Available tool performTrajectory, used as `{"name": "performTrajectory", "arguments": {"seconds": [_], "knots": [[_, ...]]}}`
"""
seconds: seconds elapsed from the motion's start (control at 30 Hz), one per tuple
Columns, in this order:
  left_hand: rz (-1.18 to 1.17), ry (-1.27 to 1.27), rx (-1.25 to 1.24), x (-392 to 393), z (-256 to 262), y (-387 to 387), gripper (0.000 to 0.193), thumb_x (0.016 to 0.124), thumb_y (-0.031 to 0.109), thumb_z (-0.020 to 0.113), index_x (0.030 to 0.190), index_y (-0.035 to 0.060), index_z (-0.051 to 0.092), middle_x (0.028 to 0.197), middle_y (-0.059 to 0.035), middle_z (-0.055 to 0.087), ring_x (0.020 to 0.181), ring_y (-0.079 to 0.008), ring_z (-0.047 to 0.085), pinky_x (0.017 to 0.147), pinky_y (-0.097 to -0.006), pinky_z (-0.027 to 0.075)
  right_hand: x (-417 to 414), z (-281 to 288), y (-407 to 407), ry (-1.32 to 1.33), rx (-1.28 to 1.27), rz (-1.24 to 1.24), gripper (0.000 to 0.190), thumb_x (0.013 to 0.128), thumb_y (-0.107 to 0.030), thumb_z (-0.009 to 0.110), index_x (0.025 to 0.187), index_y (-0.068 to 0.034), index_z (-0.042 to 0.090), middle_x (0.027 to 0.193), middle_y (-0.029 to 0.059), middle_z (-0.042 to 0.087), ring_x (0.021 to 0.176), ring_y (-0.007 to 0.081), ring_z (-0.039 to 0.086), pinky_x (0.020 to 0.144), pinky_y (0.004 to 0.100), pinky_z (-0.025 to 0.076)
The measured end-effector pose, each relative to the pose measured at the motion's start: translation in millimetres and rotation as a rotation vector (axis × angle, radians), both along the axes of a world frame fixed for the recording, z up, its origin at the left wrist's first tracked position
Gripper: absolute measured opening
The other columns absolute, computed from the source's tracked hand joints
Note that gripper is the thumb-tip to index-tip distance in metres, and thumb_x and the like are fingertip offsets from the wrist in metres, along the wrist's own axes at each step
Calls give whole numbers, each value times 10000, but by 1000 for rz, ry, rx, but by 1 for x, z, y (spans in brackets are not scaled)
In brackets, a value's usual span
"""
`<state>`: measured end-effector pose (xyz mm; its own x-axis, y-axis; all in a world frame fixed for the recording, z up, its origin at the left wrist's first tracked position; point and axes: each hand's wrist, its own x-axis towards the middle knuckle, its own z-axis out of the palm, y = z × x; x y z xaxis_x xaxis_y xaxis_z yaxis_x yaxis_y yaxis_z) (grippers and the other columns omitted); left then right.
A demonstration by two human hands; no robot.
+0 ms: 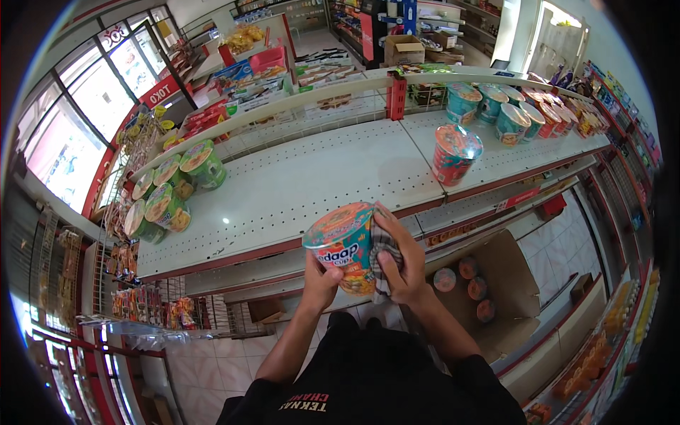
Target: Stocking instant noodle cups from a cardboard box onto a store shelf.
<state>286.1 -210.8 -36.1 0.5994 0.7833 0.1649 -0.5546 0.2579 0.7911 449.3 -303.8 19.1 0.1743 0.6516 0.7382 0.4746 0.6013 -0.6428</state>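
An instant noodle cup (340,244) with an orange and teal wrapper is held up in front of the shelf edge. My left hand (321,281) grips its lower left side, thumb across the front. With my right hand (401,260) I press a grey striped cloth (383,255) against the cup's right side. Beyond the cup lies the white perforated shelf (319,170). A red and teal noodle cup (456,155) stands alone on it, to the right of my hands. Cup bottoms and the fingers behind the held cup are hidden.
Several green noodle cups (169,207) stand at the shelf's left end. Teal cups (512,123) and red cups (552,119) stand at the right. An open cardboard box (504,271) on the floor to my right holds several cups. A wire rack (234,313) is at lower left.
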Motion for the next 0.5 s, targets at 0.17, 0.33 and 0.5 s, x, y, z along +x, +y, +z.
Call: {"name": "performTrajectory", "arguments": {"seconds": [0.17, 0.33, 0.5], "knots": [[-60, -2, -95, -12, 0, 15, 1035, 733, 358, 908, 1496, 27, 291, 1408, -122, 528, 1290, -248, 551, 1097, -422, 456, -19, 1, 14, -312, 129, -174, 511, 831, -142, 662, 1332, -50, 637, 1480, 300, 471, 1342, 481, 496, 1117, 501, 402], [-30, -2, -105, -25, 4, 24, 1004, 756, 344, 889, 1507, 27, 303, 1422, -132, 527, 1292, -244, 555, 1051, -393, 498, -38, 14, 23, 459, -295, -3, 512, 809, -152, 704, 1318, -107, 671, 1469, 243, 509, 1352, 464, 489, 1121, 519, 410], [-42, -29, -165, -31, 11, 31, 1208, 712, 411, 914, 1584, 11, 179, 1492, -129, 477, 1325, -246, 531, 1109, -402, 453, -40, 1, 37, -534, 232, -205, 502, 915, -249, 615, 1386, -75, 597, 1515, 308, 426, 1382, 472, 456, 1126, 503, 380]]}}
